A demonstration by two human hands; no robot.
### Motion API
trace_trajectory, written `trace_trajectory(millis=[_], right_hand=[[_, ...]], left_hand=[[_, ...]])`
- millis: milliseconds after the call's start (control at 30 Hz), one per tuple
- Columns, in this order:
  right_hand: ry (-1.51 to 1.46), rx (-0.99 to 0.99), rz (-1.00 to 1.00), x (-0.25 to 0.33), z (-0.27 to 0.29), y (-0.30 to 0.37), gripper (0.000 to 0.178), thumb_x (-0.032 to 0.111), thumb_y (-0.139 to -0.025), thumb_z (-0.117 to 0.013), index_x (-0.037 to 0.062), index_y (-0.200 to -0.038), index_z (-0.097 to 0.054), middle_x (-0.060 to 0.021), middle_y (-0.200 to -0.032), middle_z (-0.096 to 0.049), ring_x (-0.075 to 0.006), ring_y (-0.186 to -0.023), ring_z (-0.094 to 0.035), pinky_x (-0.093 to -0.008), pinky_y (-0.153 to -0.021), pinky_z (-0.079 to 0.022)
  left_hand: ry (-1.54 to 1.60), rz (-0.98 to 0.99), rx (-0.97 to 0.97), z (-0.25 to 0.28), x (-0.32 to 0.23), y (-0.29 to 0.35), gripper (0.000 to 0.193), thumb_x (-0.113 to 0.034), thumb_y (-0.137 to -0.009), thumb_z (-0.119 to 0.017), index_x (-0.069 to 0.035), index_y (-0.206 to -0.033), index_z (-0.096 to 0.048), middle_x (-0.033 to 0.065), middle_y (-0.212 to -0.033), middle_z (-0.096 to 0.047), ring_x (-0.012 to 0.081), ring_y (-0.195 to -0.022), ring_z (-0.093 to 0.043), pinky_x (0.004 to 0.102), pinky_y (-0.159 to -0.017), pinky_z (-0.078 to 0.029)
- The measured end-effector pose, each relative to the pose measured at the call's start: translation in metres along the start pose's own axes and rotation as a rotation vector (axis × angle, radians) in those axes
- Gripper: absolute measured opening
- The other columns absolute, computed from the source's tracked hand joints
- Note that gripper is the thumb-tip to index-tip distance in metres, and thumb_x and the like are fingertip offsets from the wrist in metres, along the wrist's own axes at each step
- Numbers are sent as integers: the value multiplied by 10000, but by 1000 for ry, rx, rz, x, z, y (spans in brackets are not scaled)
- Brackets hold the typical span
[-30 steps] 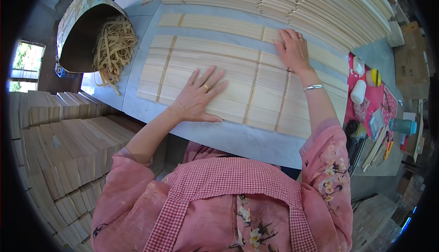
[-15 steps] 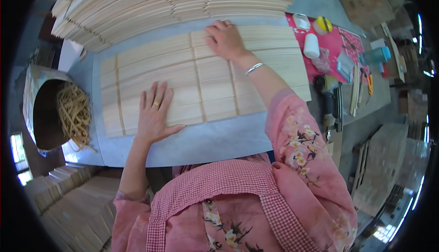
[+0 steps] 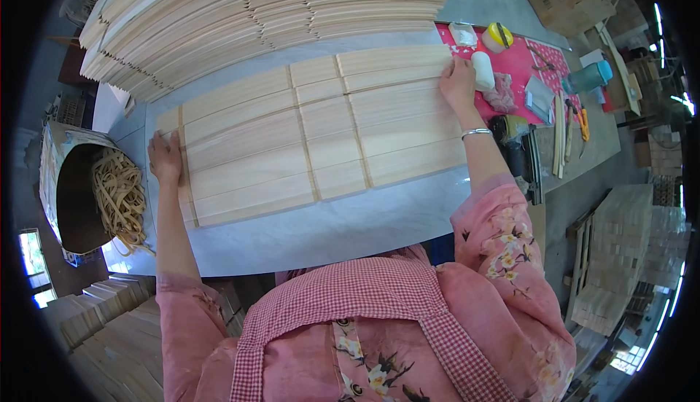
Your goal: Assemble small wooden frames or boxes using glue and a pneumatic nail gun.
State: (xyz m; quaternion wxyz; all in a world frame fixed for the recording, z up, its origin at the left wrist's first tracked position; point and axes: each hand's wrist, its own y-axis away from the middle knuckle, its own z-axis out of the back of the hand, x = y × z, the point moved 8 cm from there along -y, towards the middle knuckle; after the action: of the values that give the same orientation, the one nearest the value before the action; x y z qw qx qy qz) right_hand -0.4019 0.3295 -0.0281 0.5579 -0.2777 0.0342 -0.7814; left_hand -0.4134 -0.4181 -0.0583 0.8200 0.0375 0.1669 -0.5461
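Observation:
A wide panel of pale wooden slats [image 3: 255,161] lies flat on the table in front of me, crossed by several darker grooves. At its left end my left hand [image 3: 165,157] grips the edge, fingers curled over the corner area. My right hand [image 3: 458,86] holds the opposite end near the far right corner, fingers bent around the edge. The undersides of both hands are hidden. Right beside my right hand stands a white cylindrical roll or bottle [image 3: 482,72].
Tall stacks of grooved wooden panels [image 3: 219,16] rise behind. At left, an open bin [image 3: 73,198] holds tangled strips [image 3: 120,190]. On the right are a red mat [image 3: 514,67], a yellow-lidded tub [image 3: 497,37], a teal bottle [image 3: 589,76], a tape dispenser [image 3: 514,143] and an orange-handled tool [image 3: 583,123].
Both hands have moved apart from the panel's surface to its two ends, the left one leftward and the right one rightward. The slats now sit slightly shifted, with the grooves more to the left.

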Motion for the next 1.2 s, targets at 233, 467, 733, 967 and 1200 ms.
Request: trace_trajectory(millis=[233, 467, 733, 967, 1200], right_hand=[[24, -82, -4, 3, -1, 4, 223, 89, -904, -564, -25, -1086, -622, -228, -1079, -600, -401, -989, -593, -469, -892, -501], [112, -107, -47, 13, 4, 10, 182, 98, -910, -578, -10, -1053, -613, -214, -1060, -602, -393, -959, -609, -462, -872, -518], [130, -88, -27, 15, 13, 18, 265, 99, -909, -582, -16, -1146, -603, -229, -1093, -613, -395, -973, -623, -450, -880, -527], [-96, -114, -3, -19, 36, 63, 418, 156, -900, -620, -33, -1269, -572, -239, -1184, -615, -421, -1038, -611, -461, -913, -518], [-55, 23, -102, -25, 34, 61, 472, 230, -899, -642, -40, -1278, -567, -233, -1216, -607, -431, -1066, -592, -483, -930, -506]], left_hand=[[-44, -139, -46, -7, -8, -12, 649, -480, -998, -545, 34, -1394, -530, 246, -1417, -554, 423, -1266, -519, 448, -1066, -410], [-126, -202, -145, 1, -22, -1, 615, -460, -1000, -545, 59, -1328, -586, 252, -1336, -616, 418, -1214, -543, 435, -1042, -427], [-127, -249, -129, 8, -22, 1, 574, -415, -1011, -534, 59, -1329, -585, 255, -1307, -632, 402, -1218, -549, 441, -1041, -427], [65, -283, -43, 17, 13, 35, 514, -352, -1026, -521, 42, -1351, -574, 238, -1338, -618, 386, -1224, -556, 440, -1055, -418], [-4, -272, -63, 16, 16, 51, 502, -328, -1029, -520, 23, -1386, -555, 216, -1399, -586, 391, -1234, -546, 428, -1077, -405]])
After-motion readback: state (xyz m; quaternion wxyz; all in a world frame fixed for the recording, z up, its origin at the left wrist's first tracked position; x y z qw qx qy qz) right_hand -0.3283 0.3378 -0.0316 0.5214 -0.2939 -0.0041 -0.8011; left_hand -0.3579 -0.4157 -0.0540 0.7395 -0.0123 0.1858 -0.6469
